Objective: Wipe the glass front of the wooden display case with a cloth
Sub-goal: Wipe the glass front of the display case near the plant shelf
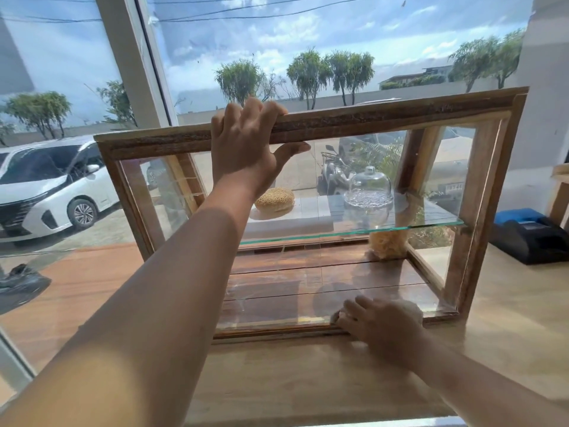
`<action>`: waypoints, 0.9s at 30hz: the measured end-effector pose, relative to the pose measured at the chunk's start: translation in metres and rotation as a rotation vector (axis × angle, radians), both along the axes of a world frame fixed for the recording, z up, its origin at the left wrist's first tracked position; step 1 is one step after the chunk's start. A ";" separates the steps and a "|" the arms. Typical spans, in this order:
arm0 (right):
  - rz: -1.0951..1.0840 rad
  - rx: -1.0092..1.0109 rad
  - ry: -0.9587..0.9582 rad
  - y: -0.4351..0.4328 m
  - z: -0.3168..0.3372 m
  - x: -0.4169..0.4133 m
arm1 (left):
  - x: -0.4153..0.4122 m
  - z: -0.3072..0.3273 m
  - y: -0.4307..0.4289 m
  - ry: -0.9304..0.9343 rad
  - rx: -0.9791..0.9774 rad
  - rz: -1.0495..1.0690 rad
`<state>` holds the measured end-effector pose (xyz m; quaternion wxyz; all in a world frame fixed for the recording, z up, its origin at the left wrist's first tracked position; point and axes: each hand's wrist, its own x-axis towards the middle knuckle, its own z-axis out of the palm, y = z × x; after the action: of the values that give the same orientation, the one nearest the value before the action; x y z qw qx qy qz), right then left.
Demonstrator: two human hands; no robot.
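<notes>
The wooden display case (363, 118) stands on a wooden counter in front of a window, its glass front (323, 272) facing me. My left hand (246, 143) grips the top rail of the frame, fingers over the top and thumb on the front. My right hand (378, 325) presses a cloth (335, 317) against the bottom of the glass near the lower rail, right of centre. Only a small grey edge of the cloth shows under the fingers.
Inside the case a glass shelf (431, 224) carries a sesame bun (274, 199) and a glass dome (368, 192); a pale bundle (386, 245) stands below. A black and blue device (529, 235) sits on the wooden counter (308, 380) to the right. A white car (46, 192) is parked outside.
</notes>
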<state>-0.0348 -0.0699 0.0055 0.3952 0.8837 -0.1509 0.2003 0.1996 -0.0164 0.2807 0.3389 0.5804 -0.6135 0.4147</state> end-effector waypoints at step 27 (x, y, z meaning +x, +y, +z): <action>0.123 0.109 -0.604 0.021 0.202 0.043 | 0.005 0.011 0.011 0.053 0.135 -0.077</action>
<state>0.0086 -0.0489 0.2073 0.2719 0.8116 -0.2180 0.4689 0.2048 -0.0056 0.2920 0.3308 0.5887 -0.6528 0.3433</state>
